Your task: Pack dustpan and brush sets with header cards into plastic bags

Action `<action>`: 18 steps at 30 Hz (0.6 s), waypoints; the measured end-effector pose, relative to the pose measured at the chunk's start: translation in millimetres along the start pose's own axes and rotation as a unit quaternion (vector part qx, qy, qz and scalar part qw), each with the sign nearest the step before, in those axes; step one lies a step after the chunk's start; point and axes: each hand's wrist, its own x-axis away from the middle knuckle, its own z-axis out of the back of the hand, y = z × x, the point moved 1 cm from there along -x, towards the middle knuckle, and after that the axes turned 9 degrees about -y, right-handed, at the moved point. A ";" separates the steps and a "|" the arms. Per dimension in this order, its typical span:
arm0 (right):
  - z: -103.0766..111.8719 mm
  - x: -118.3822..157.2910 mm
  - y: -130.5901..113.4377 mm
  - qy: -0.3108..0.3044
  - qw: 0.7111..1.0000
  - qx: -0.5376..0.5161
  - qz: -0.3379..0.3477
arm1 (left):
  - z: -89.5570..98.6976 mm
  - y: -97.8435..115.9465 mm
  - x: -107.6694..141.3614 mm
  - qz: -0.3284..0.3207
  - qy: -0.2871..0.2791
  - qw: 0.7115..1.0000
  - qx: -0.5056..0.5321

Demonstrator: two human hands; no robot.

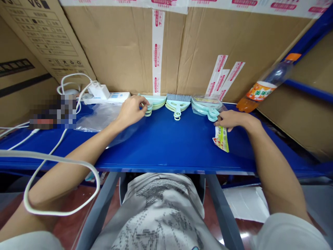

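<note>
Several mini dustpans [158, 101], pale green and yellow, lie stacked at the back of the blue table. My left hand [133, 110] is at their handle end, thumb and fingers bent and apart; whether they touch the handles is unclear. In the middle is a stack of small hand brushes [178, 103] with grey bristles, handles facing me. To the right lies a dustpan set in clear plastic [206, 105]. My right hand [230, 119] rests beside its handle, fingers loosely apart, above a yellow-green packet [221, 139]. Its fingertips are partly hidden.
An orange drink bottle [265, 86] leans at the right. Clear plastic bags [100, 116] lie left of my left hand, before a power strip [118, 97] with a white charger [100, 91]. A white cable [62, 159] loops over my left forearm. Cardboard [125, 48] walls the back.
</note>
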 end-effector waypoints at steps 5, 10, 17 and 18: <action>0.8 -3.7 4.8 0.000 0.996 0.082 0.030 | -4.7 -1.5 -0.9 -0.015 -0.013 1.000 -0.005; 2.0 -6.7 11.0 0.017 0.992 0.112 0.046 | -10.2 -9.0 -0.6 -0.043 -0.011 0.999 -0.015; 17.8 14.4 23.0 0.088 0.996 0.003 -0.027 | -19.7 -24.9 -2.9 -0.031 -0.044 0.998 0.014; 19.7 18.2 22.1 0.123 0.991 -0.016 -0.052 | -20.8 -26.5 -3.7 -0.026 -0.044 0.999 0.020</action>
